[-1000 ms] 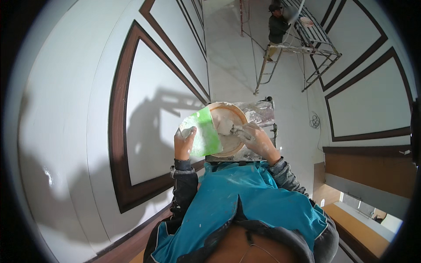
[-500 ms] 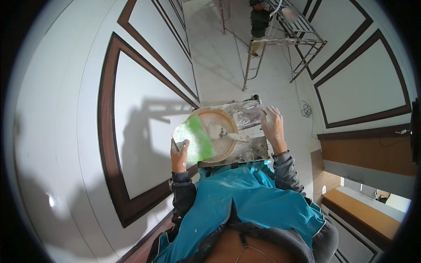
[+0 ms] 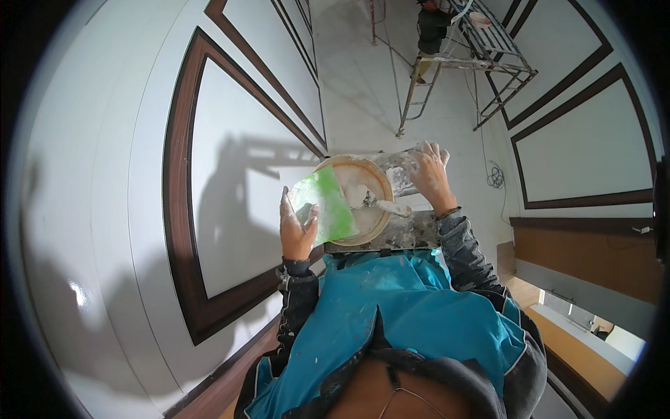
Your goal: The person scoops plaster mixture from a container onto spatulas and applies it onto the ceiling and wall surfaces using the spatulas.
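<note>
My left hand (image 3: 299,229) grips the left edge of a flat green sheet (image 3: 328,202) smeared with white paste, its thumb over the top face. The sheet overlaps the left side of a round tub (image 3: 381,174) of pale, wet paste. A paste-caked putty knife (image 3: 392,207) lies across the tub's right rim, its blade end in the mix and its handle outward. My right hand (image 3: 431,178) is at the far right corner of the spattered platform (image 3: 412,230) that bears the tub. Its fingers are bent; whatever they hold is hidden.
A white wall with brown-framed panels (image 3: 188,174) rises close on my left. Farther ahead, a person (image 3: 433,35) stands by a metal scaffold (image 3: 474,64). A coiled cable (image 3: 495,176) lies on the floor to the right, near a brown wooden counter (image 3: 579,255).
My right hand has moved forward to the platform's far corner, and its fingers have curled more. The left hand keeps the green sheet, with its thumb shifted. The whole view has shifted slightly.
</note>
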The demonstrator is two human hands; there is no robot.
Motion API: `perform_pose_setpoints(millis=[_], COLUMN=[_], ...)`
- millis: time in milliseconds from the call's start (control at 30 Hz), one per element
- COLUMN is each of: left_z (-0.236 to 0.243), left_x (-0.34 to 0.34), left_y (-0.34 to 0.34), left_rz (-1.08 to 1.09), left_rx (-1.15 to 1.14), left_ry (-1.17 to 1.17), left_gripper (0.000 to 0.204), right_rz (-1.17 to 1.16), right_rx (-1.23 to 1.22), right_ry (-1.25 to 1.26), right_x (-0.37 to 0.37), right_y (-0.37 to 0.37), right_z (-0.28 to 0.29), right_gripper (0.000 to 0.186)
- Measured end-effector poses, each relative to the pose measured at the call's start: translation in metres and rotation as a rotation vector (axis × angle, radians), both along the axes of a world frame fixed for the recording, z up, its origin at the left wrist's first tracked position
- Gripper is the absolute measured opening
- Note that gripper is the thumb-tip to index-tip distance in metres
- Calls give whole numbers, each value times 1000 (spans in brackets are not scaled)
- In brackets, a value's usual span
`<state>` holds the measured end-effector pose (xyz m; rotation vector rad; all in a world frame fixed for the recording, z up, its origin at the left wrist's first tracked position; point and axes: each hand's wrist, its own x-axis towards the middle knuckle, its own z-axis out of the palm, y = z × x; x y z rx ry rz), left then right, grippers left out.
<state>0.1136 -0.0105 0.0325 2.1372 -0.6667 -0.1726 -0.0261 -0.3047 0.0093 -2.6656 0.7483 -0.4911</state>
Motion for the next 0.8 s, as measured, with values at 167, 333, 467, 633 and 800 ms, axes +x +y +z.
perform_pose_setpoints(millis=[167,333,467,633,800], left_z=[9,52,67,33,32], left_x=[-2,-17,-59,-71,-69], left_y=[-13,-41,-87,-110,-103], left_rz=[15,-196,-615,-760,-827], left_rx=[3,71,319,445,303], left_ry=[-73,-173,-66,-232,-302], left_gripper=[84,49,44,46,42], right_rz=[-20,-1,-46,-86,-177], right_rx=[63,76,120,258,418], right_ry=[-19,-23,-39,-22,-116], right_x=[-1,0,-1,2,-3], right_y=[5,7,6,2,4], right_z=[3,5,-2,1,23], right_gripper=[25,28,30,28,27])
